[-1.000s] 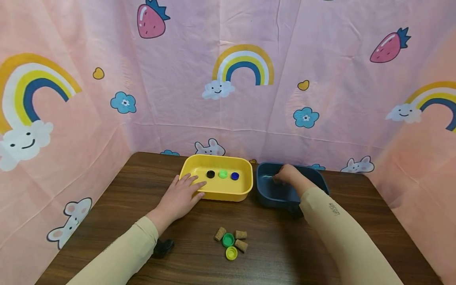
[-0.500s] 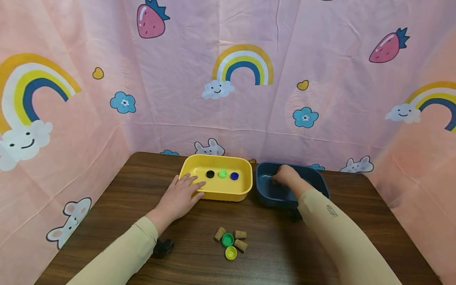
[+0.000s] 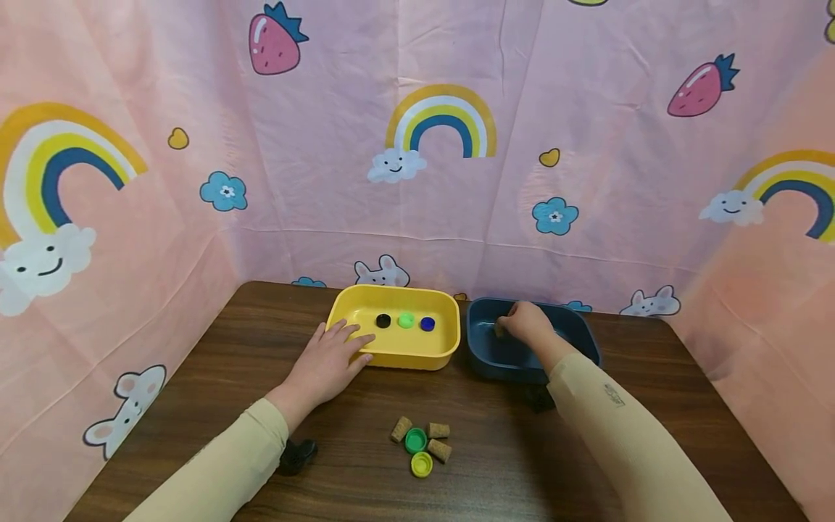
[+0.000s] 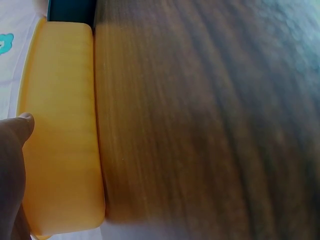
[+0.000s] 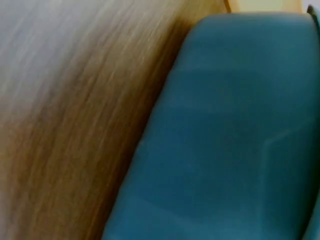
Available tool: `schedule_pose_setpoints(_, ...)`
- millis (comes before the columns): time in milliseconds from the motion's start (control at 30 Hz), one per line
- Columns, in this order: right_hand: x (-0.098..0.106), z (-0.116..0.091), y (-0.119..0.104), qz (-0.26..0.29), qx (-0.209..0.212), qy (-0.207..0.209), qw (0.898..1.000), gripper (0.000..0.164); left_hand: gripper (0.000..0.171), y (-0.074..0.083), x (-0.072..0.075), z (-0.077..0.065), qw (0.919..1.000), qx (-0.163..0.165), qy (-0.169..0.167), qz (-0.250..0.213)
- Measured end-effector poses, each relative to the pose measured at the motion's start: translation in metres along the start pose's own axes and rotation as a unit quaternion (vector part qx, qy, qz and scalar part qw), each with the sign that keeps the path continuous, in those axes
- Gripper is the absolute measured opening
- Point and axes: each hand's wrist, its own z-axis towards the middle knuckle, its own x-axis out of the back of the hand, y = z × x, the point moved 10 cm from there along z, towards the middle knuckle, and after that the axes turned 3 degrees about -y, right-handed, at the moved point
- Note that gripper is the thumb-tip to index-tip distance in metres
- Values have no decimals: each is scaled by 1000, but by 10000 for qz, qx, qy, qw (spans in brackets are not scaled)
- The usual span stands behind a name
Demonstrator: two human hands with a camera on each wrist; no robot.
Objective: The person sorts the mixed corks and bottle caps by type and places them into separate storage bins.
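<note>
My left hand (image 3: 327, 365) rests with spread fingers over the near left rim of a yellow bin (image 3: 417, 359); its thumb lies against the outer wall in the left wrist view. Inside that bin sit a black cap (image 3: 383, 320), a light green cap (image 3: 406, 320) and a blue cap (image 3: 427, 324). My right hand (image 3: 530, 324) reaches down into a dark blue bin (image 3: 499, 368), its fingers pinching a small cork (image 3: 499, 328) near the left wall. The right wrist view shows only the outside of the dark blue bin (image 5: 220, 125), the hand being hidden there.
On the brown table (image 3: 365, 471) several items cluster in front: a cork (image 3: 401, 429), a second cork (image 3: 438, 431), a third cork (image 3: 440, 451), a green cap (image 3: 415, 440) and a yellow cap (image 3: 421, 465). Patterned cloth (image 3: 450, 203) hangs around the table.
Inside the dark blue bin, my right hand has shifted slightly, and the cork at its fingertips shows more clearly. My left hand stays on the yellow bin. The head view has tilted a little.
</note>
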Motion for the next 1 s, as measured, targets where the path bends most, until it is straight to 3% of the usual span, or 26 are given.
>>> schedule_pose_setpoints(267, 8, -28, -7, 876, 142, 553, 9945, 34, 47, -1, -1, 0, 10000, 3, 55, 21)
schedule_pose_setpoints(567, 10, -89, -29, 1486, 933, 1161, 9776, 22, 47, 2, 0, 1, 9999, -62, 85, -1)
schedule_pose_setpoints(767, -2, -127, -39, 1549, 1212, 1027, 9751, 17, 47, 1, 0, 1, 9999, -94, 111, -36)
schedule_pose_setpoints(1000, -21, -148, -46, 1661, 1365, 782, 9735, 11, 47, 0, -2, 1, 9999, -107, 113, -21)
